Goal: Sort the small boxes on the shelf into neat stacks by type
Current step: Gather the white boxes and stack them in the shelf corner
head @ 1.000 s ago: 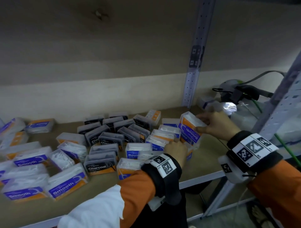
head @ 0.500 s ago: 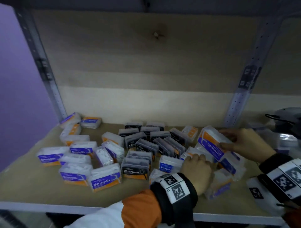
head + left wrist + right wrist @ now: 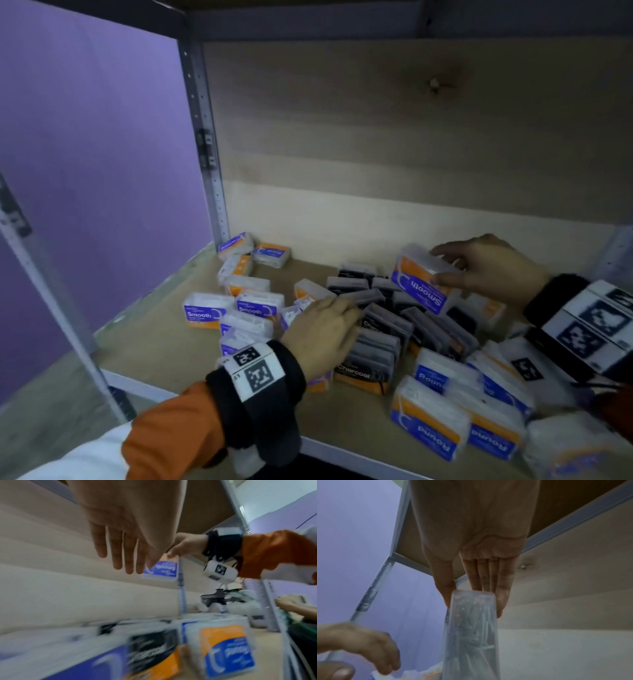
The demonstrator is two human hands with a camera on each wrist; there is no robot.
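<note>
Many small clear boxes lie scattered on the wooden shelf (image 3: 164, 346). White Smooth boxes (image 3: 205, 311) sit at the left, dark Charcoal boxes (image 3: 363, 373) in the middle, and Round boxes (image 3: 428, 431) at the front right. My right hand (image 3: 455, 267) pinches one Smooth box (image 3: 421, 284) between thumb and fingers, tilted and lifted above the dark boxes. The right wrist view shows that box (image 3: 471, 628) edge-on between the thumb and fingers (image 3: 501, 599). My left hand (image 3: 329, 329) hovers over the Charcoal boxes with straight fingers (image 3: 120, 555) and holds nothing.
A metal upright (image 3: 205, 154) and a purple wall (image 3: 85, 171) close the shelf's left side; the wooden back panel (image 3: 411, 137) stands behind. Bare board lies at the front left. Another person's arm (image 3: 291, 605) shows beyond the right upright.
My right hand has carried the Smooth box leftward and up, over the dark boxes. My left hand has left the Round boxes and now reaches over the Charcoal boxes. The head view swung left.
</note>
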